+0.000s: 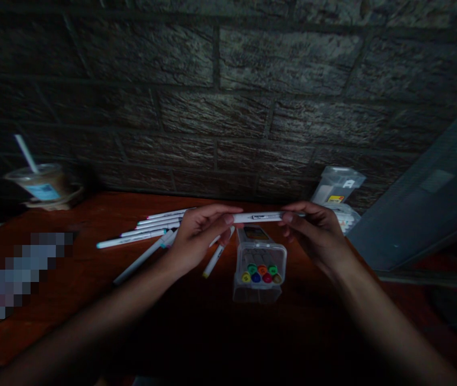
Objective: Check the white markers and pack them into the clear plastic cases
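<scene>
A white marker (pixel 258 217) is held level between my two hands, with dark print along its barrel. My left hand (pixel 202 233) pinches its left end, and my right hand (pixel 315 230) pinches the right end. Below the marker lies a clear plastic case (pixel 261 246), its open end facing me, with several markers inside showing green, orange, yellow, blue and red ends. Beside the case, a loose marker with a yellow end (pixel 213 261) rests on the table. More white markers (pixel 148 228) lie to the left, partly hidden behind my left hand.
The reddish-brown wooden table (pixel 95 225) meets a dark stone-block wall (pixel 236 123). A plastic cup with a straw (pixel 45 185) stands at the far left. Behind my right hand is another clear container (pixel 335 187), next to a grey panel (pixel 413 198). A blurred-out patch (pixel 23 279) covers the left side.
</scene>
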`<state>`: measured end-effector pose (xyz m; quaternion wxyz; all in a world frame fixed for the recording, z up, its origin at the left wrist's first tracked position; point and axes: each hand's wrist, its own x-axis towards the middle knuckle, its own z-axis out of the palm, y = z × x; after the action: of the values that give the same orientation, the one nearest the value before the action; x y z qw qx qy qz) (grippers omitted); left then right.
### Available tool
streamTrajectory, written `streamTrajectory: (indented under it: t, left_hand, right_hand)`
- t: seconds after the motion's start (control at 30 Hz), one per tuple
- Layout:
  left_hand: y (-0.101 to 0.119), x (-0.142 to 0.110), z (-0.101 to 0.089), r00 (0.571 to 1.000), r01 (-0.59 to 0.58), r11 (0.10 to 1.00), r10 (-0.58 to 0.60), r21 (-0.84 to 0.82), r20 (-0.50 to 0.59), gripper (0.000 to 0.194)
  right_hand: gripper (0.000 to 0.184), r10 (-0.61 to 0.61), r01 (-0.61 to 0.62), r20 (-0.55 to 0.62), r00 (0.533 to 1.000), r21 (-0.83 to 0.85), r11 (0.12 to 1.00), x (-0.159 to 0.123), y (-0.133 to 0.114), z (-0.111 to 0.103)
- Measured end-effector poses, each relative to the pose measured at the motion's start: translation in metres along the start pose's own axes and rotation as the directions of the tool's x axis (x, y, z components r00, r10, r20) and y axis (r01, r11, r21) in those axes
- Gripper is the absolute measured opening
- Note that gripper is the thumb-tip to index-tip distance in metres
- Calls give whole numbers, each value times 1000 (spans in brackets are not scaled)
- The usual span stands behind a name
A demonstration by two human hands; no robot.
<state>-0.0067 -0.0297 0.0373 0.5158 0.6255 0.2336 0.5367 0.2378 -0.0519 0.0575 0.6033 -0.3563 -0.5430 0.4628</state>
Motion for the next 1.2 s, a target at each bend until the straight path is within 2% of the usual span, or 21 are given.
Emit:
streamTrajectory:
  t: [0.4, 0.67, 0.77, 0.9, 1.2]
  left_hand:
    - [3, -3, -1, 997, 48, 984, -38, -170, 60, 26]
    - [4, -4, -1, 996, 48, 982, -32, -183, 88, 28]
    - [3, -4, 0, 997, 27, 990, -16, -137, 78, 29]
    - [3, -3, 2, 1000, 12, 1000, -12, 9, 23, 29]
    - [2, 1, 5, 999, -32, 972, 39, 234, -24, 14]
  right_hand:
    - [22, 75, -73, -27, 997, 71, 995, 1, -2, -2]
    - [22, 82, -81, -33, 996, 53, 995, 2, -2, -2]
    - [25, 87, -84, -36, 996, 62, 994, 2, -2, -2]
    - [27, 89, -88, -28, 996, 47, 995, 2, -2, -1]
    - [23, 47, -47, 60, 997, -1, 999, -2, 1, 3]
